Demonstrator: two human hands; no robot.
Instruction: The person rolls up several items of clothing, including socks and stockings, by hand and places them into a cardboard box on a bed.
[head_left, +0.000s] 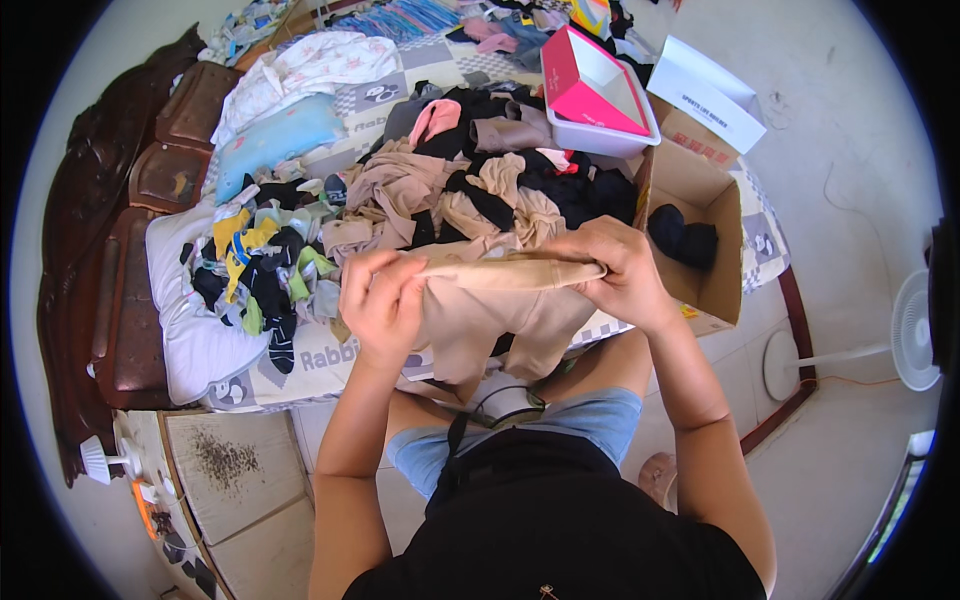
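A beige stretch garment with a waistband and short legs hangs stretched between my hands, in front of the bed's edge. My left hand pinches one end of the waistband, while my right hand grips the other end. Behind it lies a heap of beige and black clothes on the bed. To the left is a loose pile of colourful socks. A cardboard box stands to the right of my right hand, with a rolled black cloth inside.
A white bin holds a pink box. Beside it, a white box rests on cardboard. A blue pillow and a white pillow lie near the dark wooden headboard. A white fan stands right; a bedside cabinet lower left.
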